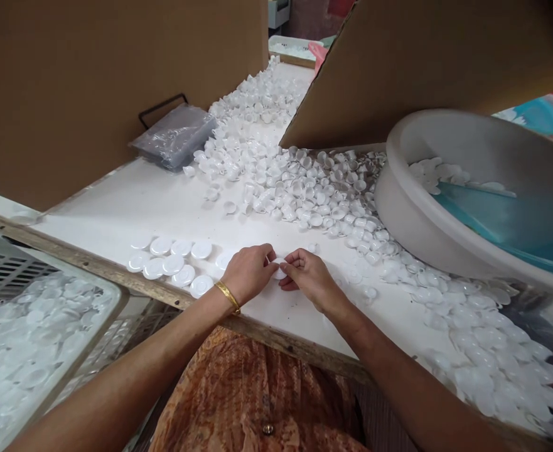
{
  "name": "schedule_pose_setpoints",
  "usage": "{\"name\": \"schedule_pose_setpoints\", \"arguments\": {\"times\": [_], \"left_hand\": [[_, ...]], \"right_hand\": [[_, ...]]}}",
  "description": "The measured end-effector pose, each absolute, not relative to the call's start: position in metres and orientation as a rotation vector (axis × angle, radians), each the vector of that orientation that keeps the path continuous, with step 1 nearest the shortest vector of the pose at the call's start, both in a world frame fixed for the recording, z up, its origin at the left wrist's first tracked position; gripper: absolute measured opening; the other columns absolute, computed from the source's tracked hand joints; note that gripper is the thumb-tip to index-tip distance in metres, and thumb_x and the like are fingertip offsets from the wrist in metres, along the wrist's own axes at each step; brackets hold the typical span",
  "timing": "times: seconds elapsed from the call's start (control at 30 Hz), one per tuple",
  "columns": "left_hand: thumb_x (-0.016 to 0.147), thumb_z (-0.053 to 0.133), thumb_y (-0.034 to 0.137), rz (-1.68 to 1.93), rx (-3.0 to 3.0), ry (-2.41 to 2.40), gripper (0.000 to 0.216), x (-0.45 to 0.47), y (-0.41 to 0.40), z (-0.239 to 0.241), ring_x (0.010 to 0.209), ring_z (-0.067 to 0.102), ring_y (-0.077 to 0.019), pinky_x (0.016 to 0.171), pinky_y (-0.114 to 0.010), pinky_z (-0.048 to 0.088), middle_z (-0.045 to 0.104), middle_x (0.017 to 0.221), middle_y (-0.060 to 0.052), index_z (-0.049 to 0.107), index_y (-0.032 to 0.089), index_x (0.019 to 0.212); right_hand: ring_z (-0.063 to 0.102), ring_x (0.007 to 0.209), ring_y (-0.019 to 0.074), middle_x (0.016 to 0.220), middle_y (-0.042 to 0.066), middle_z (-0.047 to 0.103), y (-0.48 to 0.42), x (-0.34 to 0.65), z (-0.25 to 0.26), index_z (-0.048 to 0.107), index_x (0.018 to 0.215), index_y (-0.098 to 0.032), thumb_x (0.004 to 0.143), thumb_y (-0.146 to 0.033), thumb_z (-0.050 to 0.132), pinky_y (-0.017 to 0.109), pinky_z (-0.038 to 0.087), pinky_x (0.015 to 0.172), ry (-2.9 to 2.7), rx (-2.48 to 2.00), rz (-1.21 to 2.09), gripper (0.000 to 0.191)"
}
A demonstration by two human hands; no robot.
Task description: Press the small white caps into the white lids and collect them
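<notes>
My left hand point(250, 270), with a gold bangle on the wrist, pinches the left edge of a small round white plastic piece point(279, 270). From the right, my right hand point(308, 276) grips the same piece between thumb and fingers. The fingers partly cover it, so I cannot tell whether it is one part or two joined. Left of my hands, several white toy saucers point(182, 274) lie flat on the white tabletop point(102, 213). Beyond my hands spreads a large heap of tiny white toy cups point(299, 182).
A big grey-white tub point(393, 207) with white pieces and a blue-green sheet stands at right. Cardboard panels point(116, 75) wall the back. A stack of clear plastic bags point(177, 135) lies near the left panel. White pieces fill a crate point(111, 301) below the wooden table edge point(163, 292).
</notes>
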State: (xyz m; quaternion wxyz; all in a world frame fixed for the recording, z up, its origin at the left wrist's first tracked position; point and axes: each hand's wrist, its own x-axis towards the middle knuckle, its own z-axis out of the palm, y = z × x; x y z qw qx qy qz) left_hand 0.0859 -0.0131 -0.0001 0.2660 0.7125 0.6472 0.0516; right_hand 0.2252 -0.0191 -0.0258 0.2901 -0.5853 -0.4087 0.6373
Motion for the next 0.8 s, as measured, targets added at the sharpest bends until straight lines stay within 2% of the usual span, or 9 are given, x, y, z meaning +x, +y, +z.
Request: {"name": "schedule_pose_setpoints", "arguments": {"times": [0.23,0.3,0.4,0.5,0.67,0.8], "left_hand": [[0.072,0.053,0.027,0.053,1.769,1.654,0.010,0.084,0.000,0.004,0.062,0.053,-0.0137,0.053,-0.024,0.035,0.060,0.067,-0.001,0.057,0.018,0.070],[0.074,0.051,0.027,0.067,1.794,1.656,0.012,0.087,0.003,0.005,0.063,0.054,-0.0143,0.054,-0.024,0.036,0.061,0.070,-0.001,0.058,0.018,0.078],[0.084,0.039,0.027,0.174,1.962,1.813,0.020,0.099,0.007,0.003,0.068,0.055,-0.0164,0.058,-0.027,0.037,0.061,0.078,-0.004,0.056,0.019,0.092],[0.088,0.031,0.023,0.195,2.215,1.935,0.024,0.114,0.011,-0.007,0.079,0.054,-0.0210,0.064,-0.031,0.039,0.058,0.087,-0.009,0.053,0.016,0.095],[0.083,0.038,0.018,0.128,2.477,1.899,0.020,0.120,0.015,-0.024,0.086,0.049,-0.0263,0.071,-0.037,0.037,0.053,0.089,-0.012,0.053,0.015,0.096],[0.080,0.043,0.019,0.117,2.518,1.877,0.021,0.123,0.015,-0.026,0.090,0.045,-0.0279,0.074,-0.041,0.033,0.050,0.094,-0.012,0.052,0.017,0.099]], "right_hand": [[0.058,0.046,0.0090,0.056,-0.004,0.056,-0.015,0.227,-0.024,0.048,0.073,-0.017,0.078,-0.016,0.058,0.022,0.051,0.045,-1.075,-1.593,1.758,0.011],[0.057,0.044,0.0085,0.055,-0.004,0.056,-0.015,0.226,-0.022,0.048,0.073,-0.017,0.079,-0.015,0.057,0.021,0.050,0.044,-1.074,-1.601,1.750,0.011],[0.057,0.043,0.0080,0.054,-0.005,0.055,-0.015,0.226,-0.022,0.048,0.073,-0.017,0.079,-0.015,0.057,0.020,0.050,0.043,-1.063,-1.597,1.748,0.011],[0.058,0.045,0.0079,0.055,-0.005,0.055,-0.016,0.226,-0.023,0.047,0.074,-0.017,0.079,-0.014,0.056,0.019,0.051,0.046,-1.040,-1.597,1.752,0.011],[0.063,0.055,0.0083,0.063,-0.003,0.058,-0.020,0.231,-0.023,0.049,0.077,-0.016,0.080,-0.006,0.050,0.022,0.055,0.057,-0.972,-1.507,1.839,0.010],[0.063,0.054,0.0103,0.061,-0.004,0.058,-0.020,0.235,-0.023,0.046,0.084,-0.017,0.077,-0.003,0.049,0.025,0.055,0.056,-0.935,-1.502,1.873,0.016]]}}
